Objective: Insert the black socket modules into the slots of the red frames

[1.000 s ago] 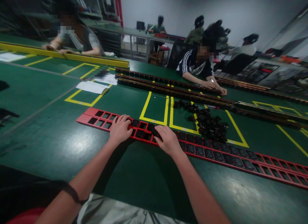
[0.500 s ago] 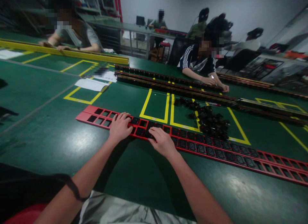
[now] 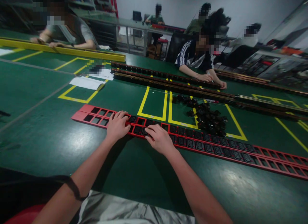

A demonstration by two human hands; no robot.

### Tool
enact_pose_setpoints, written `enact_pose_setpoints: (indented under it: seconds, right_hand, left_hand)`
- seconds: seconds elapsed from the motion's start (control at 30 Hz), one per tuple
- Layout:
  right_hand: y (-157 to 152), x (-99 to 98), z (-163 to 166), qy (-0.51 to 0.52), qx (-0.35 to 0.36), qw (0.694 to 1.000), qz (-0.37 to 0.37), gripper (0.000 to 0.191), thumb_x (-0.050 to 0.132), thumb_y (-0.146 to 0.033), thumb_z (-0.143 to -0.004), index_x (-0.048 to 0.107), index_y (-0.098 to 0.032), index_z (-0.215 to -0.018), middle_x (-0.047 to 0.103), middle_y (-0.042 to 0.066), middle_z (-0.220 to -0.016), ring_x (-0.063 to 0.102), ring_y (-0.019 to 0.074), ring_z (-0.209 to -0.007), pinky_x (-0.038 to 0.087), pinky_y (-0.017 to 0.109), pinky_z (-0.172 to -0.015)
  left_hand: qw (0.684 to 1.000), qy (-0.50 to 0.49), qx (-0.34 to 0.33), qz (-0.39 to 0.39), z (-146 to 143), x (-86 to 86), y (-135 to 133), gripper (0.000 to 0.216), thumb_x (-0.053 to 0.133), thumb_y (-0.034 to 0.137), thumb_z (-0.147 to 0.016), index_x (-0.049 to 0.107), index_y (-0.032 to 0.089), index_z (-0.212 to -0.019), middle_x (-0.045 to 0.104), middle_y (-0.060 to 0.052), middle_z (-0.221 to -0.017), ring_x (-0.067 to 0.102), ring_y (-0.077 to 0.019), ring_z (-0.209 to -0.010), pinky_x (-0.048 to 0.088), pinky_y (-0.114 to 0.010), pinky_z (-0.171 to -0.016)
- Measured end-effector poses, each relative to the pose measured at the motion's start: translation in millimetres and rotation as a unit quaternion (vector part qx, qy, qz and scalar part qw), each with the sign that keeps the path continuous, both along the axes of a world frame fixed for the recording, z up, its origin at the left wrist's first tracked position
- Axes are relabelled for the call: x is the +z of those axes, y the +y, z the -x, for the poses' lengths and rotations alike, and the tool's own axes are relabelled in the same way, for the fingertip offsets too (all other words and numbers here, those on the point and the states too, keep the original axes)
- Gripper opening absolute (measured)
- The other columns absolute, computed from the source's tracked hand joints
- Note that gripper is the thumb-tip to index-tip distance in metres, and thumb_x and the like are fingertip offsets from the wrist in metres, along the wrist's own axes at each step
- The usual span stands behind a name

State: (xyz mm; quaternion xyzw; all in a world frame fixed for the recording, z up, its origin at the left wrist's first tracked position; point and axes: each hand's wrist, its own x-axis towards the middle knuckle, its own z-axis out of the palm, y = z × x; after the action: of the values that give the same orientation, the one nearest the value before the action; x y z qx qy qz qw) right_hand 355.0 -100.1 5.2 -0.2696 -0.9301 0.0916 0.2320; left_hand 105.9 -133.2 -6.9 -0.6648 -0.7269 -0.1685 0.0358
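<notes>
A long red rail (image 3: 79,116) with two rows of rectangular openings lies across the green table before me. My left hand (image 3: 117,126) rests over its left part, fingers curled across the rail and thumb at the near side. To the right, my right hand (image 3: 160,139) bends over the rail with its fingertips on a black socket (image 3: 145,131) in the near row. My fingers partly cover that socket. Black sockets (image 3: 199,145) fill the middle stretch of both rows. Openings at either end of the rail show no sockets.
Behind the rail lies a heap of loose black sockets (image 3: 209,118). Long dark rails (image 3: 173,84) run across the table beyond it. White paper (image 3: 86,83) lies at left, near a yellow rail (image 3: 72,51). Co-workers sit across the table, one in a striped sleeve (image 3: 184,54).
The view has shifted slightly, so the scene sits a little further left and higher. Both hands stay at about the same places on the rail.
</notes>
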Motion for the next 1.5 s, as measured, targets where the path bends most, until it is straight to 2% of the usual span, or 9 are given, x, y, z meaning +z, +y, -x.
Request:
enact_pose_setpoints:
  seconds: [0.57, 0.73, 0.9, 1.03, 1.5]
  right_hand:
    - [3, 2.9, 1, -0.016, -0.001, 1.000, 0.011, 0.022, 0.064, -0.027, -0.095, 0.070, -0.018, -0.113, 0.066, 0.011, -0.117, 0.059, 0.0264, -0.105, 0.057, 0.043, -0.084]
    - [1, 2.2, 2, -0.020, -0.006, 1.000, -0.006, 0.021, 0.058, -0.026, -0.098, 0.070, -0.018, -0.114, 0.067, 0.012, -0.114, 0.059, 0.0257, -0.103, 0.056, 0.043, -0.084]
    - [-2, 3.8, 0, -0.030, 0.038, 0.998, -0.046, 0.025, 0.053, -0.018, -0.099, 0.068, -0.020, -0.119, 0.066, 0.012, -0.125, 0.057, 0.0265, -0.115, 0.051, 0.044, -0.091]
    - [-2, 6.6, -1, -0.034, 0.076, 0.995, -0.058, 0.022, 0.053, -0.018, -0.099, 0.069, -0.021, -0.114, 0.068, 0.011, -0.120, 0.058, 0.0251, -0.115, 0.049, 0.041, -0.093]
    - [-6, 10.7, 0, -0.056, 0.067, 0.995, -0.048, 0.020, 0.057, -0.021, -0.097, 0.068, -0.020, -0.114, 0.068, 0.011, -0.121, 0.060, 0.0239, -0.114, 0.049, 0.039, -0.090]
  left_hand:
    - [1.000, -0.001, -0.001, -0.001, 0, -0.3, 0, 0.020, 0.056, 0.027, -0.079, 0.071, 0.024, -0.093, 0.063, -0.007, -0.136, 0.048, -0.0295, -0.135, 0.030, -0.054, -0.117]
    - [1.000, -0.002, -0.001, -0.002, 0, -0.1, 0, 0.020, 0.056, 0.026, -0.080, 0.071, 0.025, -0.093, 0.063, -0.006, -0.136, 0.048, -0.0293, -0.135, 0.030, -0.053, -0.117]
    - [1.000, -0.002, 0.000, 0.002, 0, -0.1, 0, 0.020, 0.056, 0.027, -0.080, 0.071, 0.025, -0.094, 0.062, -0.006, -0.137, 0.048, -0.0291, -0.135, 0.030, -0.054, -0.118]
    - [1.000, 0.001, -0.001, 0.000, 0, -0.1, 0, 0.020, 0.056, 0.026, -0.080, 0.070, 0.025, -0.093, 0.063, -0.006, -0.136, 0.049, -0.0288, -0.134, 0.030, -0.053, -0.117]
    - [1.000, 0.009, -0.002, 0.002, 0, -0.9, -1, 0.016, 0.056, 0.027, -0.080, 0.069, 0.026, -0.090, 0.063, -0.005, -0.136, 0.049, -0.0284, -0.135, 0.032, -0.053, -0.116]
